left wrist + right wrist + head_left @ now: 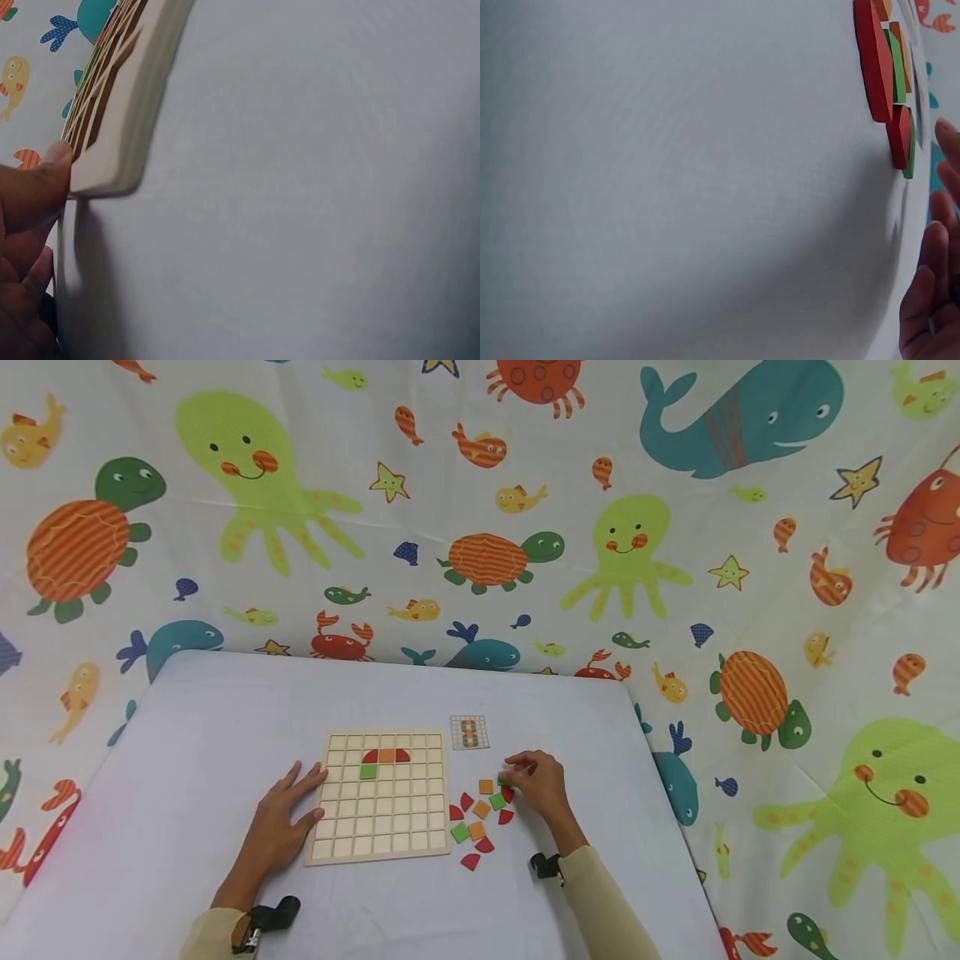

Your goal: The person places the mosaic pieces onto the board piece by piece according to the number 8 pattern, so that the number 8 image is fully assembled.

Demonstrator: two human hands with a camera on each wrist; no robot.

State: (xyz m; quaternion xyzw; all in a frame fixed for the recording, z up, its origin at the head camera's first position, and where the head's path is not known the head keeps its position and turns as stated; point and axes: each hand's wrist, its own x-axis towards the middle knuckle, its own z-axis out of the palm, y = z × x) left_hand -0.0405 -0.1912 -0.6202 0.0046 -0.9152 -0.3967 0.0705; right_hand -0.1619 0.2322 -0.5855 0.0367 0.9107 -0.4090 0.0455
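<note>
A wooden grid board [378, 818] lies on the white table. One row on it holds an orange square [387, 756] between two red quarter-round pieces [370, 757], with a green square [368, 772] just below. My left hand [279, 827] rests along the board's left edge, fingers spread; the left wrist view shows the thumb [56, 161] at the rim. To the right of the board, my right hand [542, 783] hovers over loose pieces, fingers slightly bent. Nearest its fingertips is a green piece [503, 780]; the right wrist view shows it lying beside a red piece [899, 136].
Several loose red, orange and green pieces [477, 831] are scattered right of the board. Behind them lies a small pattern card [469, 732] with a grid. A cloth printed with sea animals [405, 568] hangs behind the table [247, 710]. Each wrist wears a black camera.
</note>
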